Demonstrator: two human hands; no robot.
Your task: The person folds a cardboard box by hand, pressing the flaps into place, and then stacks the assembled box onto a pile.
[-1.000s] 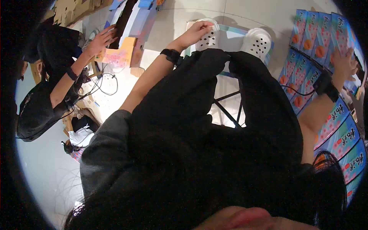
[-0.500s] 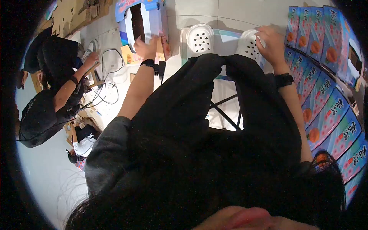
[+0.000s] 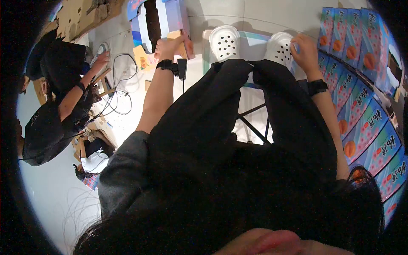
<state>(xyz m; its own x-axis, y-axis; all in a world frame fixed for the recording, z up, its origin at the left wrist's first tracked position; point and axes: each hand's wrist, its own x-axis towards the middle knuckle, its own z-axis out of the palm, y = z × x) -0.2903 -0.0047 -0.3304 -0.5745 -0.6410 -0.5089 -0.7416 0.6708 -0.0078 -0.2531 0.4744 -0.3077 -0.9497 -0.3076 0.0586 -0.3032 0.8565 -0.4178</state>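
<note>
My left hand (image 3: 167,47) is at the near edge of a blue and white printed carton (image 3: 172,21) with a dark opening. Its fingers are curled at a cardboard flap (image 3: 175,35), but what they grip is too small to make out. My right hand (image 3: 304,52) is beside the white clog on the right (image 3: 279,49), with thumb and fingers curled towards each other. A small whitish thing may show at its fingertips; I cannot make it out. Both wrists wear black bands.
Blue printed boxes (image 3: 365,127) stand in overlapping rows at the right. The white clogs rest on a flat printed box (image 3: 253,42). At the left a person in black (image 3: 63,63) reaches down near looped cables (image 3: 123,93). Cardboard (image 3: 85,17) lies at the upper left.
My left hand has shifted slightly right and its fingers have curled at the flap. My right hand has moved a little right and down, its fingers drawn in more. The view has shifted slightly.
</note>
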